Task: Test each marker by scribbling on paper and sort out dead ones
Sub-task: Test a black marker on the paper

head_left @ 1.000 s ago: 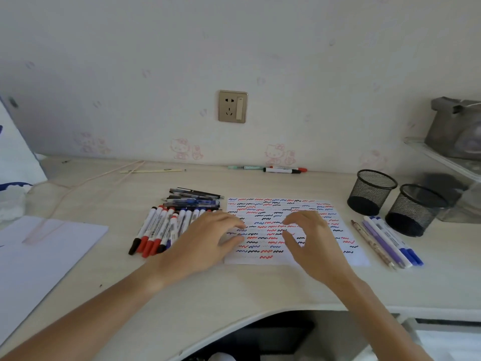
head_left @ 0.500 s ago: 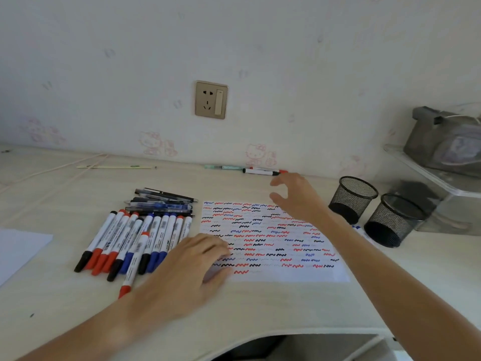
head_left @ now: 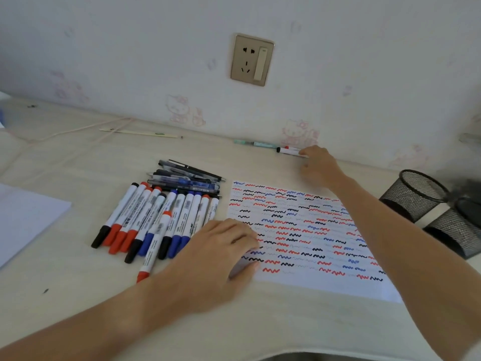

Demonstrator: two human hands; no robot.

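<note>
Marker (head_left: pixel 289 150) at twelve o'clock, untested, now meets the right hand (head_left: pixel 316 162), fingers seemingly closing; left hand (head_left: pixel 218 252) flat, empty.

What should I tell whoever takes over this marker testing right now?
Left hand rests flat on the scribbled paper's left edge, holding nothing.
Right hand reaches the marker by the wall; a grasp is not clear.
Row of whiteboard markers and pile of pens lie left of the paper.
Paper is nearly full.
Which markers remain untested cannot be told.
</note>
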